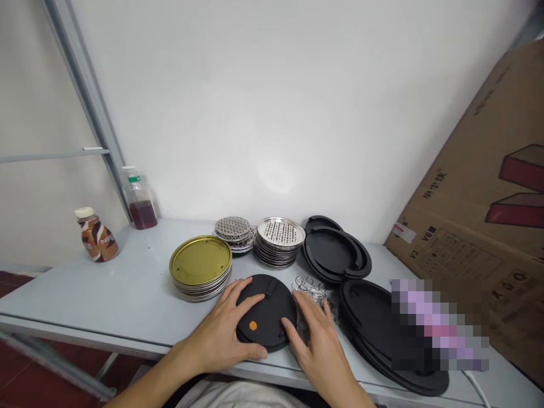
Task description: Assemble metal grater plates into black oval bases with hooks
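A round black plastic disc [272,320] lies flat near the table's front edge. It has an orange dot [253,326] on it and a small rectangular clip-like part near its far side. My left hand [227,328] clasps the disc's left side, fingers spread along the rim and thumb at the near edge. On the other side my right hand [314,334] holds the right rim, its thumb on the top face and fingers reaching along the side. Just beyond my right fingertips is a pile of small metal rings or hooks [309,287].
Behind the disc stand stacked gold lids [200,260], metal grater discs [280,233] and patterned discs [233,228]. Black round trays [331,252] and more black trays [374,317] lie right. A brown bottle [97,238], a dark-liquid bottle [142,212] and a large carton [476,226] flank the table.
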Available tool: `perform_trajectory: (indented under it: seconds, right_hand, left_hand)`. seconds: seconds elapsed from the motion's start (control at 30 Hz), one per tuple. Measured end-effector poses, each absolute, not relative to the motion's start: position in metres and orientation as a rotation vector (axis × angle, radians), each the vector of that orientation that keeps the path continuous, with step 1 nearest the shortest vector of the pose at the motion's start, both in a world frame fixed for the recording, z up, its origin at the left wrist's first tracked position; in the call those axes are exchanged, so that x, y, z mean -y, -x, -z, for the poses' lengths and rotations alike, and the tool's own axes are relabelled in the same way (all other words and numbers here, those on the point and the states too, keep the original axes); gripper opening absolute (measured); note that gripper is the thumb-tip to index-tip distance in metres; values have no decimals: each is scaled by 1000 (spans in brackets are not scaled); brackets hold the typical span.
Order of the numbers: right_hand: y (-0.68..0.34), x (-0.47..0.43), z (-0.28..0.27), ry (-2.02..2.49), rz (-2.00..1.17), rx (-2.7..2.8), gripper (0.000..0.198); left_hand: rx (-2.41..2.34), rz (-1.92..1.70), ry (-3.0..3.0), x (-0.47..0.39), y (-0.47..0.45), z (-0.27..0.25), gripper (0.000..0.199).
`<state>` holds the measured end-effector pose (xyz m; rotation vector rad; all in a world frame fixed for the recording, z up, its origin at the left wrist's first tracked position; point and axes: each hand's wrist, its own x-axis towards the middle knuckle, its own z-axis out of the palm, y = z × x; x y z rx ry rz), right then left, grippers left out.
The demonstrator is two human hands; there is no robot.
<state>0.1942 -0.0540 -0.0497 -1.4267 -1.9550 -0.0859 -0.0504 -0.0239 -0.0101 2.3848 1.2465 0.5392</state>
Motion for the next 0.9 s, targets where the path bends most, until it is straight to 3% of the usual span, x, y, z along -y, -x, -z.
perform_trajectory:
  seconds: [0.33, 0.6, 0.9]
  right_hand:
    - [-197, 51, 52, 1398, 56, 1947, 42]
    - [-197, 44, 61, 1396, 34, 1980, 48]
    - [-220, 60, 23, 1439, 12, 1792, 30]
  left_hand:
    - [-1257, -549, -2441, 25, 49, 13, 95]
    - [-1411, -683, -2522, 33, 47, 16, 82]
    - [-1334, -625, -2522, 28, 51, 15, 64]
